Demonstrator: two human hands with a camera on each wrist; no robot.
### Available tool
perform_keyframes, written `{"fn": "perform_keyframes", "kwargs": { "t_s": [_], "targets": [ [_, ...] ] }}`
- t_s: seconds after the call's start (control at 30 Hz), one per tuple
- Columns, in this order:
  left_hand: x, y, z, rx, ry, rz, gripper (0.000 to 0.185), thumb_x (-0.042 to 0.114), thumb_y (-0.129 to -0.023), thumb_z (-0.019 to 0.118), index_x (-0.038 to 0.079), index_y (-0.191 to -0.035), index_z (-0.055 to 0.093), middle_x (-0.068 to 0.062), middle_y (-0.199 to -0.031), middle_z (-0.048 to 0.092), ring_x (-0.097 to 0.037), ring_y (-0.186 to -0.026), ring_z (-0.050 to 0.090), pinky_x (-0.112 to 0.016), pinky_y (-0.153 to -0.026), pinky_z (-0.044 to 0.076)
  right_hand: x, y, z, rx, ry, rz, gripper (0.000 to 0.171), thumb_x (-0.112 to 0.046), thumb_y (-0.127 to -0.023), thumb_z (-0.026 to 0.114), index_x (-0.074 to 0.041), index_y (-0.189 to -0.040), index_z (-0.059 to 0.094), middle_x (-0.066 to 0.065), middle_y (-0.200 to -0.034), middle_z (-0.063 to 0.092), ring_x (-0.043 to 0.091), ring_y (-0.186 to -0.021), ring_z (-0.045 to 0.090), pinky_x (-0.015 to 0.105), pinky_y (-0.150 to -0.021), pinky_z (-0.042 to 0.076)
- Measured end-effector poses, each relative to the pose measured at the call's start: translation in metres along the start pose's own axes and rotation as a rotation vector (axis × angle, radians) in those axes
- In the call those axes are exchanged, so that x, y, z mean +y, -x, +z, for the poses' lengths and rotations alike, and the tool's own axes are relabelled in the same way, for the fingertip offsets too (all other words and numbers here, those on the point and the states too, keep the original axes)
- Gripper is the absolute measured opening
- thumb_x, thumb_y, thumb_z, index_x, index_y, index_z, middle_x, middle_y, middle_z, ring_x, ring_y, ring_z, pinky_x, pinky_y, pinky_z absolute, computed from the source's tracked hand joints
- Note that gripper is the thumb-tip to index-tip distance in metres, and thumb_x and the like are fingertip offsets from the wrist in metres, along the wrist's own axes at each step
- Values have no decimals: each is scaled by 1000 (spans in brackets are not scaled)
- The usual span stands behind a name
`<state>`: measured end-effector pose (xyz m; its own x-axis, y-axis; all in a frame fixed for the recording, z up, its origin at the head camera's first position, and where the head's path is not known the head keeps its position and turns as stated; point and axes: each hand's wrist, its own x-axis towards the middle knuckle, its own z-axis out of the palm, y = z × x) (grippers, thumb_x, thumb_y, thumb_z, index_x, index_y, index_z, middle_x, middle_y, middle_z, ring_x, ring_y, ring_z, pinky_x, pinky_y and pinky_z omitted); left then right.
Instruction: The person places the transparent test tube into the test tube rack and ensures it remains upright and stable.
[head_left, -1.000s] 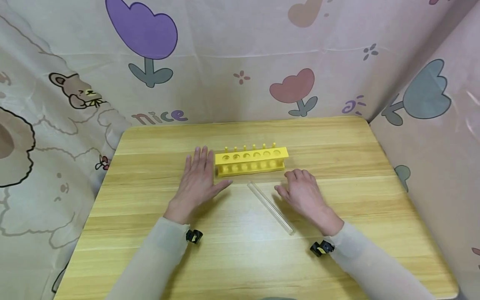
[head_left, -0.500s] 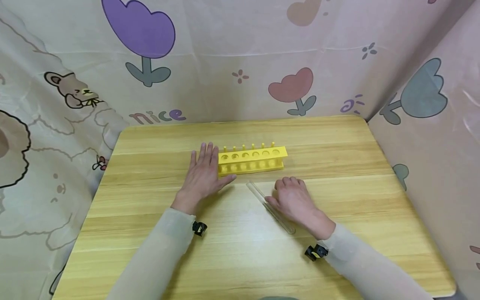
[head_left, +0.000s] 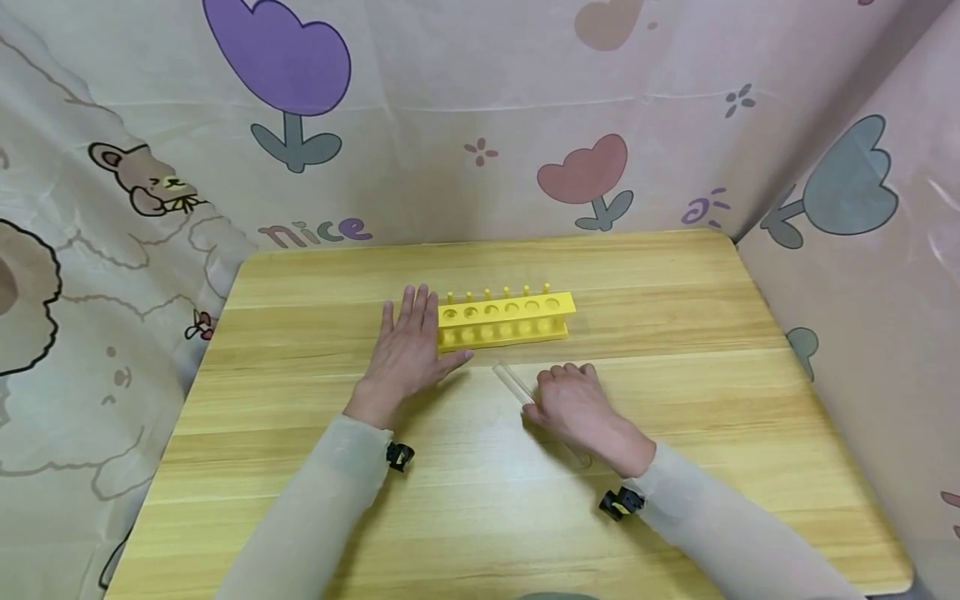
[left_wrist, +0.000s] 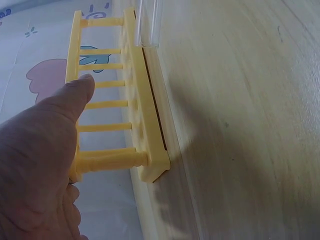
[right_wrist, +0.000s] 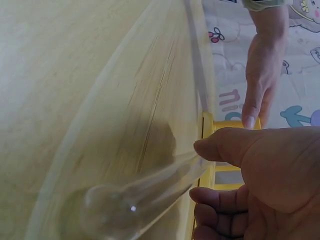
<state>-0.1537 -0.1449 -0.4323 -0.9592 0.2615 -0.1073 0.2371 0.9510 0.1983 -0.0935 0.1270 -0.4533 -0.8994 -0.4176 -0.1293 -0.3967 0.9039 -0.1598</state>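
Looking down from the head view, I see my right hand (head_left: 573, 404) curled over the clear glass test tube (head_left: 512, 382), which lies slanted on the wooden surface (head_left: 675, 317) just in front of the yellow test tube rack (head_left: 506, 320). My left hand (head_left: 405, 354) lies flat, fingers straight, against the rack's left end. In the left wrist view the rack (left_wrist: 140, 100) stands upright, thumb beside it. In the right wrist view the tube (right_wrist: 150, 190) sits under my thumb and fingertips, a loose pinch as far as I can judge. Smooth glass could slip and roll across the surface, or knock the light rack askew.
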Motion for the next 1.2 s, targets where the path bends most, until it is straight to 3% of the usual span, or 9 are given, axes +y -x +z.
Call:
{"fn": "perform_keyframes", "kwargs": {
  "t_s": [0.23, 0.5, 0.73, 1.0, 1.2],
  "targets": [
    [0, 0, 2, 2, -18, 3, 114, 78, -98, 48, 1, -169, 2, -18, -177, -4, -31, -164, -13, -56, -131, -10, -5, -5, 2, -37, 11, 15, 36, -38, -99, 64, -17, -74, 51, -2, -72, 52, 22, -72, 47, 39, -74, 38],
    [0, 0, 3, -1, -27, 6, 113, 78, -99, 46, 2, -168, -1, -17, -176, -8, -31, -163, -13, -56, -132, -9, -7, -9, 3, -64, 1, -3, 34, -33, -97, 65, -18, -70, 50, -2, -69, 51, 21, -67, 46, 36, -70, 35],
    [0, -1, 2, -5, -13, 5, 109, 75, -101, 45, 2, -169, 0, -16, -176, -10, -31, -163, -13, -56, -132, -9, -7, -9, -1, -66, -52, 0, 32, -34, -97, 65, -18, -73, 53, -3, -73, 54, 20, -71, 49, 37, -75, 39],
    [-1, -1, 2, -28, -1, -2, 97, 65, -107, 39, 5, -168, -7, -13, -176, -15, -29, -162, -18, -55, -131, -13, -4, -2, -26, 61, -208, 7, 16, -28, -94, 69, -13, -89, 66, -3, -80, 65, 17, -74, 55, 36, -77, 37],
    [-2, -2, 2, -27, -8, 2, 93, 65, -109, 33, 5, -168, -7, -14, -176, -15, -29, -162, -18, -55, -131, -14, 1, 4, -51, 170, -239, 7, 21, -27, -93, 71, -8, -101, 69, -2, -78, 68, 14, -69, 57, 40, -80, 38]
  ]
}}
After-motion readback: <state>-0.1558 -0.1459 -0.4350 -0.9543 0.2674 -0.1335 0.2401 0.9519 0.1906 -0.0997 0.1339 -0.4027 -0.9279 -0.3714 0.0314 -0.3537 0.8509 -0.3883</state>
